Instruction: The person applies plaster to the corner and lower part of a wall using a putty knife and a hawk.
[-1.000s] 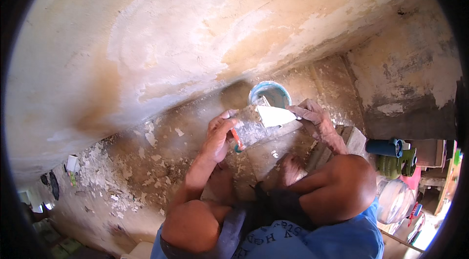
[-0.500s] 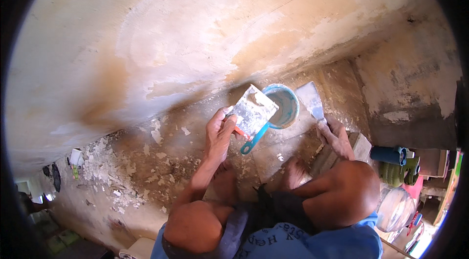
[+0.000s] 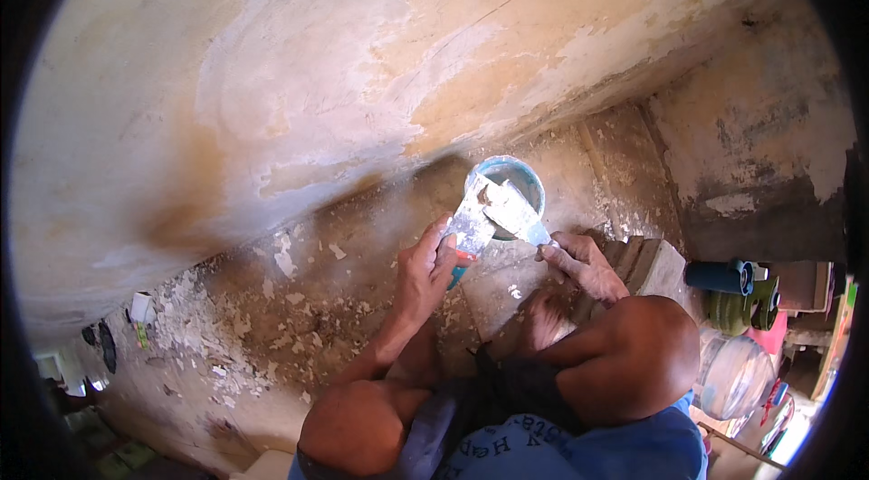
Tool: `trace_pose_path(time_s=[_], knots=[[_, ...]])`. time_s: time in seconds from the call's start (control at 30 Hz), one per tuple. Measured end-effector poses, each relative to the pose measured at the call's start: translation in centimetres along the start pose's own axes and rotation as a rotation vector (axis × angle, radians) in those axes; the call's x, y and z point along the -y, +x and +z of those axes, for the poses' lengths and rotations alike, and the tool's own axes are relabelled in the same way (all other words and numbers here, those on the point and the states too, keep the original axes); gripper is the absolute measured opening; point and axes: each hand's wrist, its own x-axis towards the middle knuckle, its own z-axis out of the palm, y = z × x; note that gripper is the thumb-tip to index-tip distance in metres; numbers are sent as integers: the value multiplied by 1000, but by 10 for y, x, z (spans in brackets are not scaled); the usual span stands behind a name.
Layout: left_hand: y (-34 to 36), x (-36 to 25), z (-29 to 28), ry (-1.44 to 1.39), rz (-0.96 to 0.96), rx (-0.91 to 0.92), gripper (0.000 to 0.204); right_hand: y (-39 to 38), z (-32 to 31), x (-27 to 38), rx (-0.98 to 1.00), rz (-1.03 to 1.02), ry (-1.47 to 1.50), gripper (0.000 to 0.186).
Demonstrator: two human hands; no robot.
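1. head view: the left hand (image 3: 422,258) is closed, thumb on top, pinching the near end of a broad blade (image 3: 468,231); a bit of red handle (image 3: 465,256) shows just beside the thumb.
2. the right hand (image 3: 587,265) pinches the near end of a scraper (image 3: 520,215) between thumb and fingers, its blade slanting away and leftward from that grip.
3. both blades come together between the two grips, the scraper lapping over the far part of the broad blade; whether they press on each other, i cannot tell.
4. white paste coats much of the scraper, and a brownish patch (image 3: 493,195) shows where the blades meet.
5. a round blue dipper (image 3: 531,176) sits just beyond both grips, partly hidden under the blades; its teal handle (image 3: 456,278) peeks out just below the left grip.
6. flaked paint (image 3: 284,254) lies scattered on the floor (image 3: 362,209), left of the left grip.
7. a stained wall (image 3: 299,73) rises beyond both grips.
8. to the right of the right grip are a grey block (image 3: 659,267), then a blue roll (image 3: 713,277), a green roll (image 3: 740,306) and a clear jug (image 3: 731,373).
9. a bare knee (image 3: 638,344) is bent nearer the body than the right grip.
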Motion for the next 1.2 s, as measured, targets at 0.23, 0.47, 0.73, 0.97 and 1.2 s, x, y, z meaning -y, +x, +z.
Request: trace_pose_path(time_s=[0.23, 0.47, 0.73, 0.97, 1.2], knots=[[-5, -10, -5, 425, 284, 3, 36, 9, 11, -21, 42, -32, 221, 33], [-17, 10, 5, 468, 362, 88, 36, 15, 9, 1, -23, -135, 234, 33], [15, -16, -25, -642, -407, 111, 29, 25, -37, -3, -288, -716, -708, 31], [2, -11, -28, -614, -281, -14, 28, 35, -34, -20, -467, -643, -996, 36], [6, -13, -29, -492, -210, 1, 32, 45, -36, -11, -519, -514, -1366, 32]])
